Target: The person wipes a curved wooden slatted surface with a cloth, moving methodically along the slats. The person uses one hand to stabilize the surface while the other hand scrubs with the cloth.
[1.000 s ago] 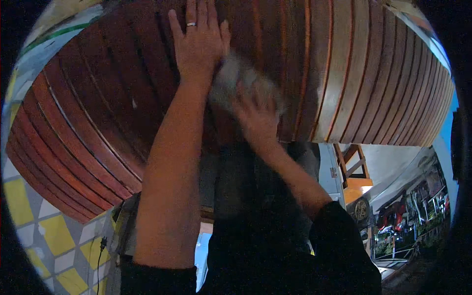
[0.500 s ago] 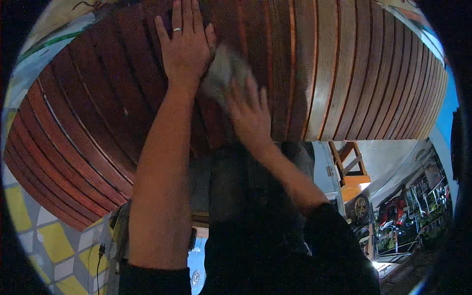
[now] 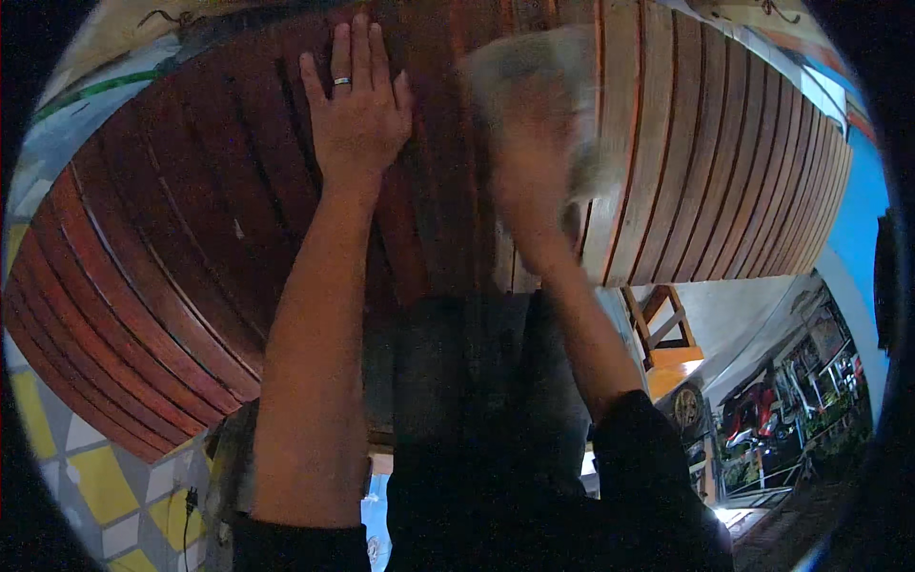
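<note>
On the brown boards (image 3: 224, 181), the person's left hand (image 3: 357, 129) lies flat, with its back facing up. The left arm reaches up nearly straight, and the fingers point away from the person. They are spread a bit: the thumb sticks out to the right, the little finger leans out to the left, and the three long fingers stand closer together. A shiny ring (image 3: 341, 82) sits on the finger next to the little one. These fingers hold nothing.

To the right of the left fingers is the right hand (image 3: 536, 162), on top of a grey cloth (image 3: 500, 65). The right arm bends at the elbow and goes up and a little to the left. This hand is too blurry to tell if its fingers are wide or narrow. The cloth is blurry too. It is on the boards under the right hand, and it shows past the fingertips and out to their sides.

The boards are dark red-brown around the left fingers and paler to the right of the right fingers. Far below and left of the left fingers, a black plug (image 3: 192, 500) shows against yellow, white and grey tiles (image 3: 100, 481). Below and right of the right fingers is an orange wooden frame (image 3: 675, 360).
</note>
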Demonstrator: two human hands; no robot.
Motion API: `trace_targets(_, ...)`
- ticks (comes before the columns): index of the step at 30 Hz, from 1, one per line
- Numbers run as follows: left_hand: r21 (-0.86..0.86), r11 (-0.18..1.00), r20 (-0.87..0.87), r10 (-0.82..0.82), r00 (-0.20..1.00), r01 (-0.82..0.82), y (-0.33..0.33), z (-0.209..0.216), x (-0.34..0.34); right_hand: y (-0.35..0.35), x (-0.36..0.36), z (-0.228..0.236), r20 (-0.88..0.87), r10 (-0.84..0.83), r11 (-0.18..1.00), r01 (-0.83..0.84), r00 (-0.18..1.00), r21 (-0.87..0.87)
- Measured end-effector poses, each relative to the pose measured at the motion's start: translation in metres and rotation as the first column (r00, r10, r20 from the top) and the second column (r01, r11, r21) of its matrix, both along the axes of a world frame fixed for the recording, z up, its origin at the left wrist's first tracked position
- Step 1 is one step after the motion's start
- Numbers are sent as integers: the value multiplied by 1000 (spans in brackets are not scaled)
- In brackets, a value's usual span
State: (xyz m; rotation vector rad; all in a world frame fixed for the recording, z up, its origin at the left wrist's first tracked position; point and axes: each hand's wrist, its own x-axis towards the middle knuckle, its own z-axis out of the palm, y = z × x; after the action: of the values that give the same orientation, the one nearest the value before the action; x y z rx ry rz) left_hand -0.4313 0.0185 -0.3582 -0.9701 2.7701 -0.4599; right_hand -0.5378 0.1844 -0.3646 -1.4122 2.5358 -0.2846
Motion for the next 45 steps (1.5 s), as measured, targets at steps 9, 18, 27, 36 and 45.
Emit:
trace_targets(9, 84, 996, 42, 31, 999, -34, -4, 12, 0, 64, -35, 6, -69, -225, 974, 225, 972, -12)
trace_targets(18, 185, 981, -62, 67, 996, -55, -6, 4, 3, 1, 20, 14, 132, 210, 978, -211, 969, -8)
trace_targets(27, 200, 978, -68, 80, 994, -65, -4, 5, -4, -63, -103, -5, -345, -123, 982, 164, 931, 91)
trace_targets(36, 167, 985, -27, 56, 998, -50, -4, 8, -4, 57, -60, 11, 95, 182, 973, -193, 979, 129)
trace_targets(45, 39, 993, 299, 99, 949, -116, -1, 17, -12, -39, -52, 8, 119, 408, 912, -398, 905, -101)
